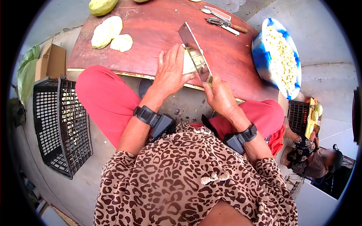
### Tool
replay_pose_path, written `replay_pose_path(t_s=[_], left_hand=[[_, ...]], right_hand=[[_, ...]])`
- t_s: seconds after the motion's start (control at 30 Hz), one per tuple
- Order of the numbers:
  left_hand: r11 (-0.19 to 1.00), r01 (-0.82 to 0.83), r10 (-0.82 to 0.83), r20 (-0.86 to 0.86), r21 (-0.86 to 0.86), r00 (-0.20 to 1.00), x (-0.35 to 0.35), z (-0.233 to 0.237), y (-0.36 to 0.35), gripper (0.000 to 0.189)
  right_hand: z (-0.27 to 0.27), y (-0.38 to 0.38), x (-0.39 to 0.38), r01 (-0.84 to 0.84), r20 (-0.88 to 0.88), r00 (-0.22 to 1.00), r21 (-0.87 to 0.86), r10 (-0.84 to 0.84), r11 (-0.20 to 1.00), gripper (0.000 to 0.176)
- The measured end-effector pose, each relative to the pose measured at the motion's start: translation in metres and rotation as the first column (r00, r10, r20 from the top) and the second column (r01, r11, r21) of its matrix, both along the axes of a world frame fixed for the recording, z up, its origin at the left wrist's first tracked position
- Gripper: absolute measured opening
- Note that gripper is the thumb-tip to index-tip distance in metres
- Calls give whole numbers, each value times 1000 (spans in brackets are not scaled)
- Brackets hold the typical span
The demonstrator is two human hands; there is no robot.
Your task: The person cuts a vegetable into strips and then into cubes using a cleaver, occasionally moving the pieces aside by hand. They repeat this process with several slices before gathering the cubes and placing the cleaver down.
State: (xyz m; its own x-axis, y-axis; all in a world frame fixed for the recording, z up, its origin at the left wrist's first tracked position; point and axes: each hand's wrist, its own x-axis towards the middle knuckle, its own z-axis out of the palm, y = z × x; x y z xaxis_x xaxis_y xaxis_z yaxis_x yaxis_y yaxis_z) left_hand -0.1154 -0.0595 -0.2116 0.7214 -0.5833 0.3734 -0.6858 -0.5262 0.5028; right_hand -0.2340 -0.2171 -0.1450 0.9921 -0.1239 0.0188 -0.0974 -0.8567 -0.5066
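My right hand (pixel 220 96) is closed round the handle of a wide cleaver (pixel 195 52), whose blade points away from me over the red wooden board. Pale slices (pixel 188 62) lie beside the blade near the board's front edge. My left hand (pixel 169 69) rests on the pale pieces just left of the blade, fingers stretched forward and thumb towards the cleaver. Several peeled pale pieces (pixel 107 32) sit at the board's upper left. Part of the pale pieces is hidden by my left hand and the blade.
On the red board (pixel 151 22) are a green-skinned vegetable (pixel 102 5) and small tools (pixel 222 22). A blue-and-white basin (pixel 260 56) of diced pieces stands right. Black crates (pixel 47 124) and a cardboard box (pixel 55 62) are left. Another person (pixel 316 164) sits far right.
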Motion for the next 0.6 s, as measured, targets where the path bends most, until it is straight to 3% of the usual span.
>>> replay_pose_path(t_s=[0.2,0.37,0.6], left_hand=[[999,5,-5,-3,-32,1000,3,2,3,100],[998,-14,14,6,57,1000,0,1,0,90],[996,-38,37,15,75,999,-3,-2,-3,80]], right_hand=[[24,5,-7,-1,8,1000,17,0,1000,25],[30,11,-9,-23,-115,993,-62,15,998,23],[34,16,-8,-35,-100,995,-53,30,998,23]])
